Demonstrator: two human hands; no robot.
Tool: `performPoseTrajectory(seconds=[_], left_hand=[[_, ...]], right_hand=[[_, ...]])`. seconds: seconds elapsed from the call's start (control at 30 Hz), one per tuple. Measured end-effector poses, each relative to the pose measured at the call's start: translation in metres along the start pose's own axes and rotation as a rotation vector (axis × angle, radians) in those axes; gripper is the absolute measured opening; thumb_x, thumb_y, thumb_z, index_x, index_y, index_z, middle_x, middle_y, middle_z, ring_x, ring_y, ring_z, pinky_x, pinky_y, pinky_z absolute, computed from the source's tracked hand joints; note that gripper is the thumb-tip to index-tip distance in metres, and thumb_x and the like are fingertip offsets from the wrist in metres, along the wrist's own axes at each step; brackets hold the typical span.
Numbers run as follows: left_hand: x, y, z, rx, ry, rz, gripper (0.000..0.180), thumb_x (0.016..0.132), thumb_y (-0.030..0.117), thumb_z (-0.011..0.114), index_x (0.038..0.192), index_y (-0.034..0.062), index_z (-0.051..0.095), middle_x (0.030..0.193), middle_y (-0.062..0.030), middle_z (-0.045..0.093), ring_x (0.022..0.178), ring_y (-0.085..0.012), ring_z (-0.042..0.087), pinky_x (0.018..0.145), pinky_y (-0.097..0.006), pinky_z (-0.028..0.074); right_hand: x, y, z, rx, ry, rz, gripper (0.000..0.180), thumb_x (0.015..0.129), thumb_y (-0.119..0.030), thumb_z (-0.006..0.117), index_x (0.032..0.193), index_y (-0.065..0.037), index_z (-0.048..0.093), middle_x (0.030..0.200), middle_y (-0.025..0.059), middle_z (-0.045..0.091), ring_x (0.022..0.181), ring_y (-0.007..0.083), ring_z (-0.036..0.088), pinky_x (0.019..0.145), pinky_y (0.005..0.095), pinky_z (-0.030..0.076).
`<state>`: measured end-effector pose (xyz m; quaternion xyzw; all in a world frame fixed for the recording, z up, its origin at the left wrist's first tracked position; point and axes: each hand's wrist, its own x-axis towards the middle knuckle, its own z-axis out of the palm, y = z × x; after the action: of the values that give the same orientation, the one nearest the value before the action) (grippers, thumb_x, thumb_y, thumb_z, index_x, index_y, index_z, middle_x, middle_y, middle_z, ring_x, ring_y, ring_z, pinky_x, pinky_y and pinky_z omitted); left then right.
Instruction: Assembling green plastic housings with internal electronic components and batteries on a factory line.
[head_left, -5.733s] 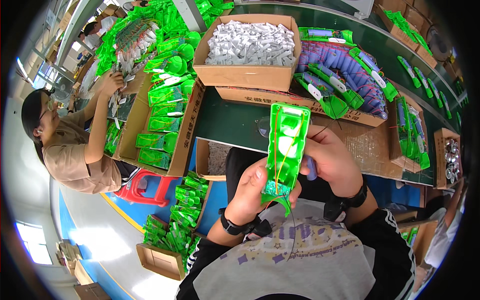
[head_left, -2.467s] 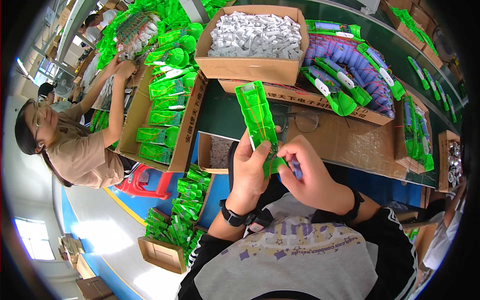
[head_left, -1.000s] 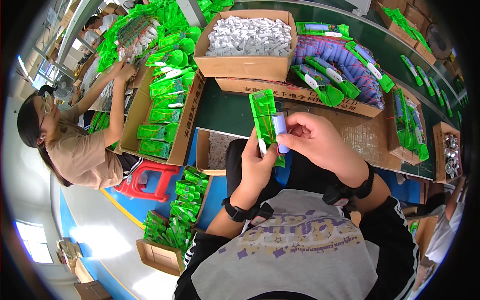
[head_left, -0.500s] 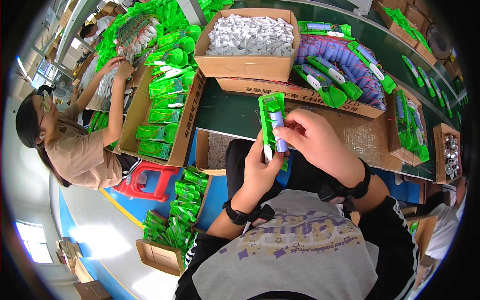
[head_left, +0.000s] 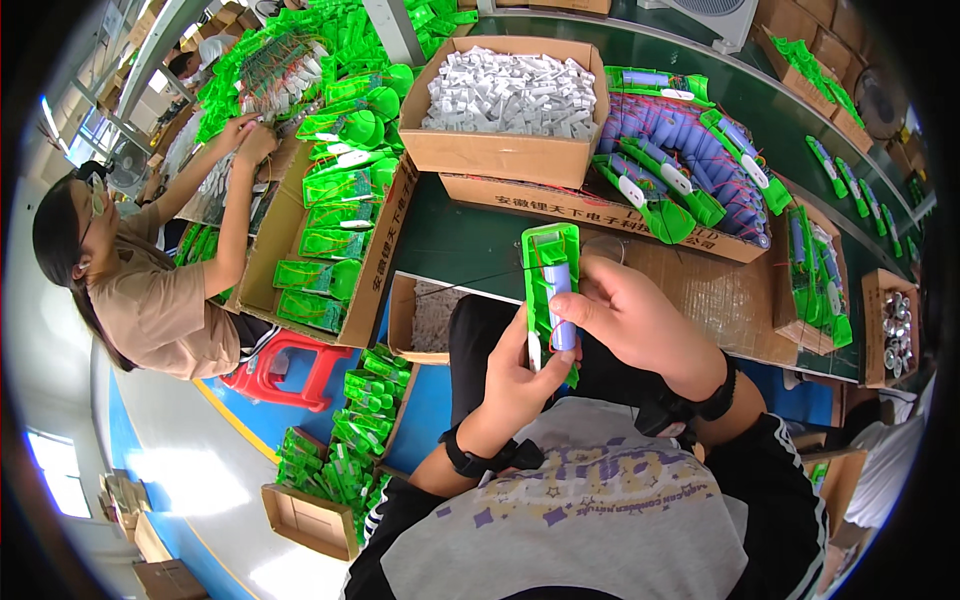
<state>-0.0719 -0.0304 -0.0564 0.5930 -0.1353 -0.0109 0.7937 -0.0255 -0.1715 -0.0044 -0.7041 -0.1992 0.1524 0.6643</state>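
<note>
In front of my lap, my left hand (head_left: 520, 385) grips a long green plastic casing (head_left: 536, 290) from below, its open side facing up. A purple cylindrical battery cell (head_left: 559, 285) lies lengthwise in the casing, with thin wires about it. A white part shows along the casing's lower left edge. My right hand (head_left: 640, 318) is closed over the cell, thumb pressed on its side and index finger curled near the casing's right edge. The tips of its other fingers are hidden.
Ahead stand a box of white plastic pieces (head_left: 505, 150) and a box of purple cells (head_left: 660, 130) with green casings on top. Left, a carton (head_left: 365, 270) holds green casings; a co-worker (head_left: 165, 270) works beyond it. A box of round metal parts (head_left: 865, 350) is far right.
Both hands and the casing have shifted slightly downward in view. The cell now lies more in line inside the casing, and my right thumb presses on it. A dark wire now sticks out leftward.
</note>
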Motion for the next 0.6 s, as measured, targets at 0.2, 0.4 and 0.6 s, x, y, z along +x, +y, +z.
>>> performPoseTrajectory(seconds=[0.2,0.4,0.6], left_hand=[[-0.003,-0.008,-0.006,-0.053,-0.007,-0.047,0.057,0.079,0.002,0.060,0.128,-0.0003,0.032,0.097,-0.0036,0.051,0.082,-0.0076,0.049,0.070,-0.021,0.043],[-0.005,0.004,-0.008,0.045,0.096,-0.006,0.050,0.082,0.004,0.056,0.127,0.0017,0.035,0.084,-0.0008,0.053,0.069,-0.0052,0.049,0.058,-0.019,0.041],[-0.003,0.023,-0.021,0.082,0.055,0.057,0.049,0.084,0.008,0.054,0.129,0.0025,0.033,0.083,-0.0013,0.053,0.073,-0.0057,0.050,0.062,-0.020,0.042]], right_hand=[[0.000,0.004,0.002,-0.020,0.006,-0.032,0.024,0.085,-0.019,0.056,0.096,0.002,0.049,0.070,0.0038,0.056,0.062,0.0057,0.053,0.051,0.0217,0.041],[0.005,-0.007,0.021,0.053,0.079,-0.038,0.021,0.085,-0.014,0.055,0.098,0.002,0.048,0.075,0.0018,0.055,0.064,0.0031,0.049,0.055,0.0196,0.041],[0.011,-0.020,0.030,-0.004,0.051,-0.056,0.023,0.086,-0.012,0.054,0.103,0.001,0.047,0.078,0.0014,0.054,0.067,0.0032,0.050,0.056,0.0183,0.041]])
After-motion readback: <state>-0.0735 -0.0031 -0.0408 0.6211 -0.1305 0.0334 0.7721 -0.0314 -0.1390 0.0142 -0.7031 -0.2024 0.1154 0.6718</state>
